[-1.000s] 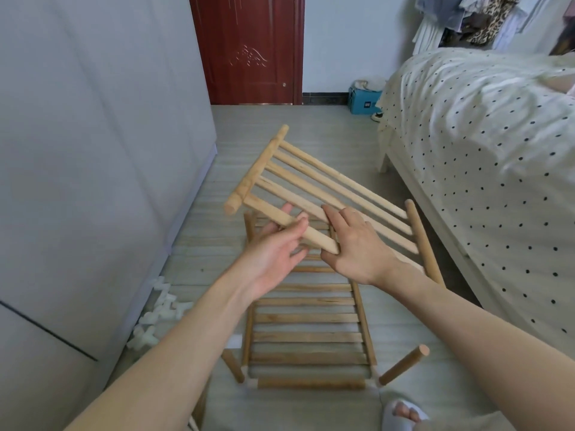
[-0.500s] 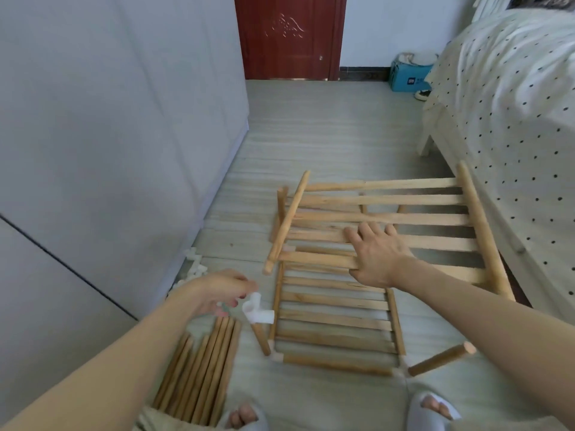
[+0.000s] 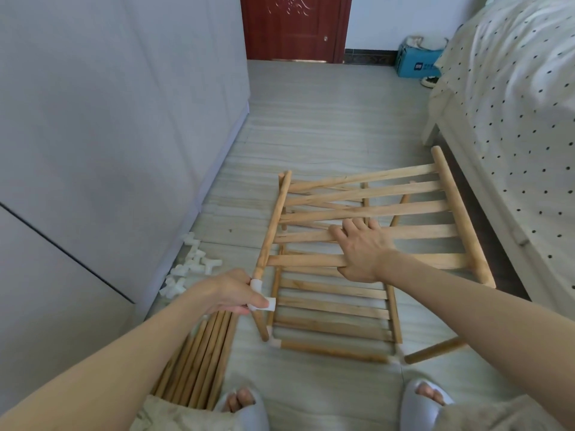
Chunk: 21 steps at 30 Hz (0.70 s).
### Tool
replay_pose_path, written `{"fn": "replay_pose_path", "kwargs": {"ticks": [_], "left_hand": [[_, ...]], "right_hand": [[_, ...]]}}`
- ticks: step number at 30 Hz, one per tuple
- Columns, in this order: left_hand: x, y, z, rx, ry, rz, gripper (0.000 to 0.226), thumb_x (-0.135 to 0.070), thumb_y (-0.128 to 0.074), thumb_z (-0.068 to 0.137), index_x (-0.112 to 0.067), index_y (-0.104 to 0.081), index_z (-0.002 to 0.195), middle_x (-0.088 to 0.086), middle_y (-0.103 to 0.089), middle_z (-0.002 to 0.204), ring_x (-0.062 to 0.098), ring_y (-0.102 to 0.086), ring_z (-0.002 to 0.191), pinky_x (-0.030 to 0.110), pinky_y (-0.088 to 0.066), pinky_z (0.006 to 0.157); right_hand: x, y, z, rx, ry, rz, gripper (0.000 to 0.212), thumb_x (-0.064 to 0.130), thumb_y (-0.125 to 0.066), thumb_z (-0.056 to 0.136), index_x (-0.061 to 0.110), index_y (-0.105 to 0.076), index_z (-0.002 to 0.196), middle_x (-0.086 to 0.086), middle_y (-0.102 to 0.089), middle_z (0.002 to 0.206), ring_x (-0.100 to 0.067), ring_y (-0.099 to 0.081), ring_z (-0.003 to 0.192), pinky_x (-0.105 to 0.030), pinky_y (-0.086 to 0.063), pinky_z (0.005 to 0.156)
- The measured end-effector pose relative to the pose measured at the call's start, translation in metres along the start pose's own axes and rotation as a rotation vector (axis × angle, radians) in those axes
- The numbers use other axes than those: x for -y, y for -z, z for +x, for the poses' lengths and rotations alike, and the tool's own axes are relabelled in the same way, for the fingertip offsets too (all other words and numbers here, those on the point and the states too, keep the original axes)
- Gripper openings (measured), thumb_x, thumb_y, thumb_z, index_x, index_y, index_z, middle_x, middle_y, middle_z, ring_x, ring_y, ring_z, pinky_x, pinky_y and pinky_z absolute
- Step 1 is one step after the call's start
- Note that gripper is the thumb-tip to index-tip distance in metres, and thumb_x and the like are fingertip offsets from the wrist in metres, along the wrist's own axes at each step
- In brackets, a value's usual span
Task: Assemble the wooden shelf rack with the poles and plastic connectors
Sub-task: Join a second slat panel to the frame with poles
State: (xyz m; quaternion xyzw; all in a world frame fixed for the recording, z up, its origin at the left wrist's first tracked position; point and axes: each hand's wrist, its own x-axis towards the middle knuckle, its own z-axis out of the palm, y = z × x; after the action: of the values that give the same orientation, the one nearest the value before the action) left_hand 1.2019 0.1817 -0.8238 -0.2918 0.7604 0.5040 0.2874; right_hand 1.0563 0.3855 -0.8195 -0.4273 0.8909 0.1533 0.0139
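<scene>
We hold the upper slatted shelf panel (image 3: 367,219) with our right hand (image 3: 362,255), thumb curled under the nearest slat and fingers spread over the next, while it lies tilted across the lower shelf frame (image 3: 333,309) on the floor (image 3: 311,126). Our left hand (image 3: 231,292) pinches a white plastic connector (image 3: 259,295) at the near end of the panel's left rail (image 3: 273,225). The panel looks light and stiff, so we judge that gripping a slat near the middle keeps it balanced; the rails would twist it less. The connector is small and probably smooth, so it needs a firm pinch and a straight push. Spare poles (image 3: 199,359) lie by our left foot, more loose connectors (image 3: 189,269) against the wall.
</scene>
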Motion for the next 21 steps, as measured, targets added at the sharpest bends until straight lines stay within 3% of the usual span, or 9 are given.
{"fn": "replay_pose_path", "kwargs": {"ticks": [3, 7, 16, 21], "left_hand": [[-0.0002, -0.0002, -0.0011, -0.011, -0.020, -0.016, 0.034, -0.008, -0.070, 0.082, -0.010, -0.048, 0.108, -0.001, -0.053, 0.097, 0.015, -0.060, 0.100, 0.025, -0.053, 0.087], [-0.0012, 0.0004, -0.0016, -0.018, -0.030, -0.004, 0.057, -0.009, -0.070, 0.082, -0.008, -0.040, 0.130, -0.001, -0.050, 0.095, 0.015, -0.060, 0.100, 0.021, -0.052, 0.082], [0.0021, 0.0026, 0.0016, 0.018, -0.038, 0.034, 0.028, -0.009, -0.072, 0.080, -0.018, -0.050, 0.097, 0.001, -0.055, 0.105, 0.017, -0.059, 0.107, 0.032, -0.049, 0.096], [0.0012, 0.0028, 0.0018, 0.011, -0.044, 0.059, 0.029, -0.010, -0.071, 0.081, -0.015, -0.051, 0.101, 0.004, -0.056, 0.108, 0.017, -0.058, 0.108, 0.030, -0.050, 0.095]], "right_hand": [[-0.0010, -0.0005, -0.0015, -0.002, 0.000, -0.008, 0.072, 0.058, -0.047, 0.082, 0.015, -0.026, 0.136, -0.008, -0.040, 0.124, -0.027, -0.038, 0.116, -0.042, -0.032, 0.098], [-0.0011, -0.0018, -0.0028, 0.007, -0.007, 0.013, 0.071, 0.058, -0.048, 0.082, 0.016, -0.027, 0.135, -0.007, -0.040, 0.123, -0.026, -0.039, 0.114, -0.041, -0.032, 0.096], [0.0020, -0.0030, -0.0002, 0.001, -0.003, 0.020, 0.073, 0.056, -0.046, 0.083, 0.016, -0.023, 0.139, -0.008, -0.040, 0.125, -0.027, -0.038, 0.116, -0.041, -0.031, 0.094], [-0.0004, -0.0033, 0.0001, 0.014, 0.007, 0.018, 0.073, 0.056, -0.046, 0.083, 0.016, -0.023, 0.139, -0.008, -0.040, 0.125, -0.026, -0.038, 0.116, -0.041, -0.031, 0.096]]}}
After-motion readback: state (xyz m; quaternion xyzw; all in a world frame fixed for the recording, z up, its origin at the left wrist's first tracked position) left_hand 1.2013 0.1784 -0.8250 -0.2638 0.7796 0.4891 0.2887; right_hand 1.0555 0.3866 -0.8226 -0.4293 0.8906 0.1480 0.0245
